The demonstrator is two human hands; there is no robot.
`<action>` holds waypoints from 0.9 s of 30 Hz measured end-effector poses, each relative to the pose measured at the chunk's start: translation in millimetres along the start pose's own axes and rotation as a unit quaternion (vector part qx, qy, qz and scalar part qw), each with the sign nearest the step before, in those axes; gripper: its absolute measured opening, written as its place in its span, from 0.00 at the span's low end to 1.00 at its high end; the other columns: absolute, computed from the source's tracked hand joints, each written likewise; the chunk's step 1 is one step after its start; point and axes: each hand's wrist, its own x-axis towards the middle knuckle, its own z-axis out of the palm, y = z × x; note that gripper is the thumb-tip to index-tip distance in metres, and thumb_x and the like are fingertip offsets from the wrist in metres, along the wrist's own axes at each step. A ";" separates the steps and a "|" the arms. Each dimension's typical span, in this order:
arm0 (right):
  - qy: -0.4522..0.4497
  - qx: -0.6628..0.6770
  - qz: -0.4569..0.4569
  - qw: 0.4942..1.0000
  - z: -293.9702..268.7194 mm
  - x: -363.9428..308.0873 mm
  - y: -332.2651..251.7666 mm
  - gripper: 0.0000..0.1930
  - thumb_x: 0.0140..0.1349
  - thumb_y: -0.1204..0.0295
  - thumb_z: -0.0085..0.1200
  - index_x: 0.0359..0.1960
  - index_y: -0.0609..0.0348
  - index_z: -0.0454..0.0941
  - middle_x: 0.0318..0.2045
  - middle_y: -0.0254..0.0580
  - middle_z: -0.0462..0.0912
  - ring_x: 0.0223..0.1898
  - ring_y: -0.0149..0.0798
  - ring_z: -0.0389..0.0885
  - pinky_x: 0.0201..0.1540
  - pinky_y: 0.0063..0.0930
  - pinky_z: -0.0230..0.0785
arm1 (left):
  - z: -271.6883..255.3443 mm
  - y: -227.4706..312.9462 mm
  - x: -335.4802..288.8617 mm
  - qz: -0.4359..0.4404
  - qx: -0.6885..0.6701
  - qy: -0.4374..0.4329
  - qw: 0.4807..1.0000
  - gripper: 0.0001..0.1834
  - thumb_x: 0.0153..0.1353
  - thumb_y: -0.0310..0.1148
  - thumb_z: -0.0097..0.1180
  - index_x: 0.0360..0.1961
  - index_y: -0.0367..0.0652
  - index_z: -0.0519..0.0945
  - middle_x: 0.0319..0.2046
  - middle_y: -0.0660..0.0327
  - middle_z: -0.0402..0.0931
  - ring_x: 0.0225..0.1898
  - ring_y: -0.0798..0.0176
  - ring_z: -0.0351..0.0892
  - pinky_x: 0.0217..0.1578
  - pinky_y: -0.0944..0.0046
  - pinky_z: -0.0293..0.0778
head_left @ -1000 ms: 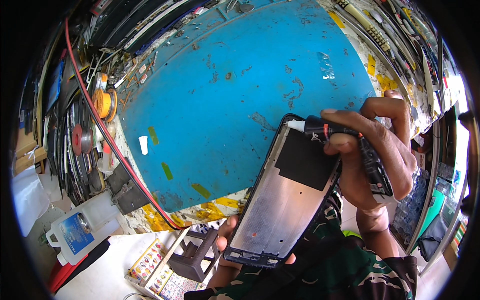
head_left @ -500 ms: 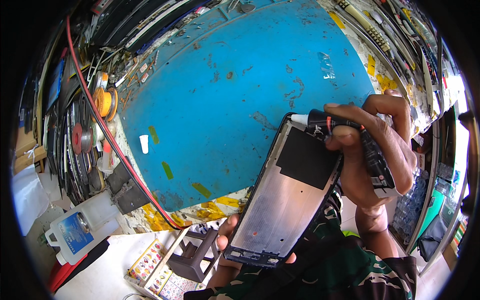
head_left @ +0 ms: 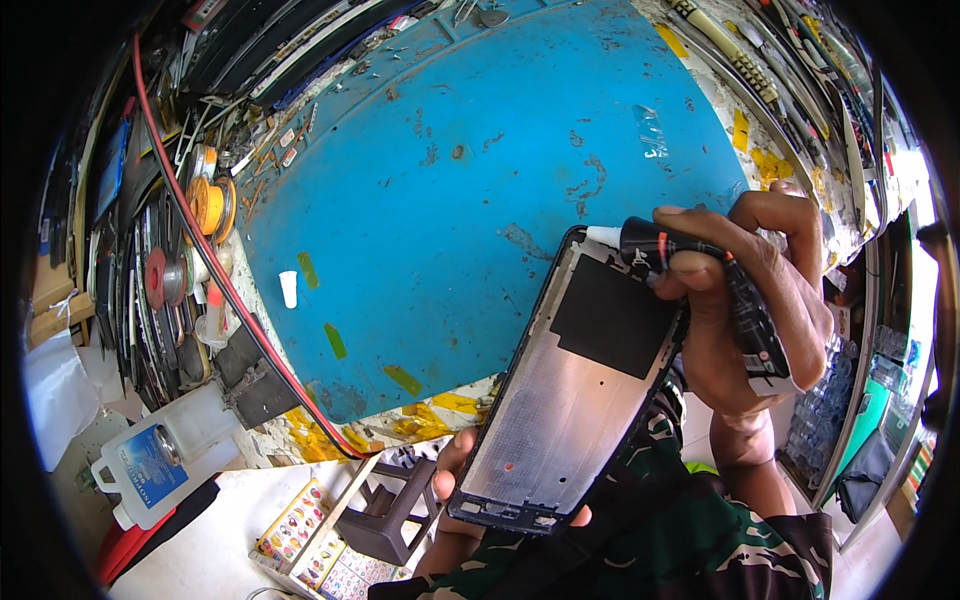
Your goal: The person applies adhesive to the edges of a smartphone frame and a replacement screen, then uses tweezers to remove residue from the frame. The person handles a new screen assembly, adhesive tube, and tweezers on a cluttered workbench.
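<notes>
My left hand (head_left: 456, 466) grips the lower end of a phone frame (head_left: 540, 425), a flat metal-backed panel with a black rim and a dark square patch near its top. Its fingers wrap round both edges from beneath. A black glue tube (head_left: 650, 246) with a white nozzle is pinched in my right hand (head_left: 745, 290), between thumb and fingers. The nozzle tip lies at the frame's upper left corner; whether it touches cannot be made out. On the mat, left of the frame, lies a small white cap (head_left: 288, 289).
A worn blue mat (head_left: 430, 230) covers the bench. Solder spools (head_left: 207, 207) and tools crowd its left side, with a red cable (head_left: 215, 265) running past. A plastic bottle (head_left: 160, 460) stands lower left, near a brown stool (head_left: 385, 515). More parts line the right edge.
The nozzle and my right fingers have shifted very slightly to the right along the frame's top edge. My left hand keeps its hold, almost unmoved.
</notes>
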 end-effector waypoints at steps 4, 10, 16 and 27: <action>0.013 -0.008 -0.018 1.000 2.8 0.6 0.9 0.15 0.63 0.63 0.59 0.39 0.64 0.85 0.14 0.31 0.77 0.31 0.33 0.73 0.51 0.39 0.64 | -0.2 0.3 -0.1 0.000 -0.002 0.001 1.000 0.47 0.60 0.55 0.43 0.74 0.51 0.37 0.73 0.42 0.33 0.66 0.39 0.59 0.58 0.46 0.67; -0.001 0.000 -0.005 1.000 1.3 0.5 -1.6 0.14 0.63 0.63 0.59 0.39 0.64 0.85 0.13 0.28 0.76 0.32 0.35 0.72 0.51 0.41 0.64 | -0.4 -0.4 -0.1 0.000 -0.003 0.002 1.000 0.47 0.60 0.55 0.43 0.74 0.51 0.37 0.73 0.42 0.33 0.66 0.39 0.59 0.57 0.46 0.68; -0.013 0.005 -0.033 0.999 -0.2 3.0 -0.5 0.14 0.58 0.63 0.63 0.36 0.63 0.86 0.13 0.27 0.76 0.31 0.37 0.73 0.49 0.42 0.65 | 0.3 -0.6 0.8 0.001 -0.005 0.003 1.000 0.47 0.60 0.54 0.44 0.74 0.50 0.37 0.73 0.42 0.33 0.66 0.39 0.60 0.57 0.46 0.68; -0.031 0.041 -0.053 0.997 -1.5 1.7 -1.9 0.15 0.52 0.58 0.65 0.33 0.58 0.87 0.18 0.33 0.79 0.30 0.39 0.74 0.55 0.50 0.64 | 0.4 -0.9 0.7 0.003 -0.008 0.004 1.000 0.47 0.61 0.52 0.45 0.73 0.49 0.37 0.73 0.42 0.33 0.65 0.40 0.60 0.56 0.47 0.69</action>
